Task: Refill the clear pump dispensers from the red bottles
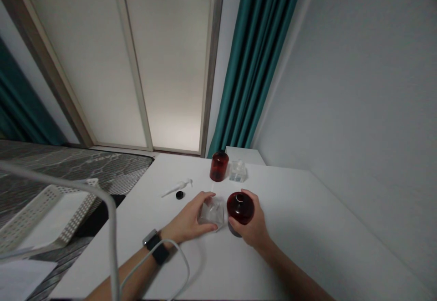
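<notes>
1. Head view: the left hand [194, 216] grips a clear, angular bottle [215, 213] between thumb and fingers, over the white table [293, 232].
2. Right hand [256, 228] clasps a dark-red, round-shouldered bottle [241, 209] just beside it.
3. Beyond stand a second red bottle [219, 168] and a clear container [238, 171]; left, a white pump top [179, 186] lies near a round black cap [179, 195].

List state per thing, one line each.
Dark red round bottle, right hand: held, upright, neck seemingly uncapped
Clear angular container, left hand: held, closure unclear
Rear dark red bottle: upright, closure unclear
Rear clear angular container: closure unclear
White plastic pump: off any bottle, lying down
Small black round cap: off, lying flat
White perforated basket: open-topped, upright
Right-hand teal curtain: gathered
</notes>
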A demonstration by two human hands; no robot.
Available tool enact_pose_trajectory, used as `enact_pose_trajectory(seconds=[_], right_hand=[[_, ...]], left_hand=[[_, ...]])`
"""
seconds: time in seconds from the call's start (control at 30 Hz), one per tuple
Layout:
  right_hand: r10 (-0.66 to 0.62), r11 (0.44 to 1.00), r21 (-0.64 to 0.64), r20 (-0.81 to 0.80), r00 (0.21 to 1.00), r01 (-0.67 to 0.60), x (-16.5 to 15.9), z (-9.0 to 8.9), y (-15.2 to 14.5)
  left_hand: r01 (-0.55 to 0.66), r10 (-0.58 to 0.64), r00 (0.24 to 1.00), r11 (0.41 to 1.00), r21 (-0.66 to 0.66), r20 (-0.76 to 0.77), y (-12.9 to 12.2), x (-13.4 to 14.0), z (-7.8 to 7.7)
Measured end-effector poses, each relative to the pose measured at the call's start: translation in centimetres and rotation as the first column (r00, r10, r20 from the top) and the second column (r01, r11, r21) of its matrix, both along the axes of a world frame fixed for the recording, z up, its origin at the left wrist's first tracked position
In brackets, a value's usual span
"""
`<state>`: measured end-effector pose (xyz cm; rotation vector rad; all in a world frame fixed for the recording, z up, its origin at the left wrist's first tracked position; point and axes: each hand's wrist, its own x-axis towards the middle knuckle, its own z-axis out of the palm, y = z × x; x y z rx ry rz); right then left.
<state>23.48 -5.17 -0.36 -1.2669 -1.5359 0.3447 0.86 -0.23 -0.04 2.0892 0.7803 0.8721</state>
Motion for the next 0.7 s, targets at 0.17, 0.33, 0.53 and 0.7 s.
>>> enact_pose_trajectory(seconds=[0.17, 0.33, 0.53, 0.7], right_hand=[[0.028, 0.999, -0.045, 0.184, 0.983, -0.020, 1.1, 1.5, -0.6], [0.079, 0.995, -0.083, 0.317, 0.945, -0.055, 1.2, 3.2, -1.5], [0.207, 0.978, -0.125, 0.456, 0.866, -0.168, 1.4, 4.5, -2.2], [0.284, 0.958, -0.199, 0.546, 0.788, -0.207, 1.5, 5.0, -2.1]], left_hand=[[0.004, -0.004, 1.000, 1.000, -0.017, -0.007, -0.2, 0.1, 0.1], [0.000, 0.001, 0.999, 1.000, 0.023, -0.051, -0.9, 0.3, 1.0], [0.021, -0.012, 0.994, 0.997, 0.073, -0.112, -1.1, 0.4, 1.3], [0.070, -0.045, 0.984, 0.988, 0.140, -0.174, -1.0, 0.5, 1.0]])
